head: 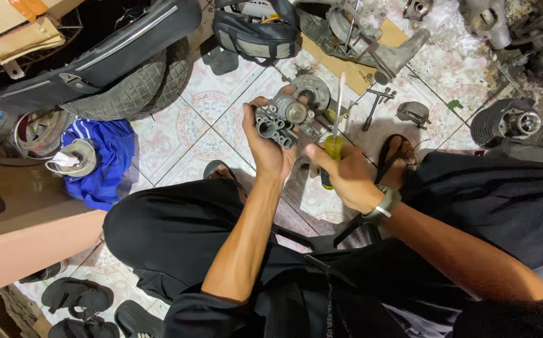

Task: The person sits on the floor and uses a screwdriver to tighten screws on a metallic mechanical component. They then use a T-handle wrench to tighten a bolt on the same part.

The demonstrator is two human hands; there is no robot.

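Observation:
My left hand grips a grey metal engine part, a small cast housing with a round boss and ribbed block, held up over the tiled floor. My right hand is closed around a screwdriver with a yellow handle; its long shaft points up and away, just right of the part. A metal watch sits on my right wrist. I am seated low, knees in black trousers spread apart, sandalled feet on the floor.
A tyre and black seat lie upper left. Blue cloth, a cardboard box, a black bag, an engine casing, a cross wrench, a ribbed cylinder and sandals surround me.

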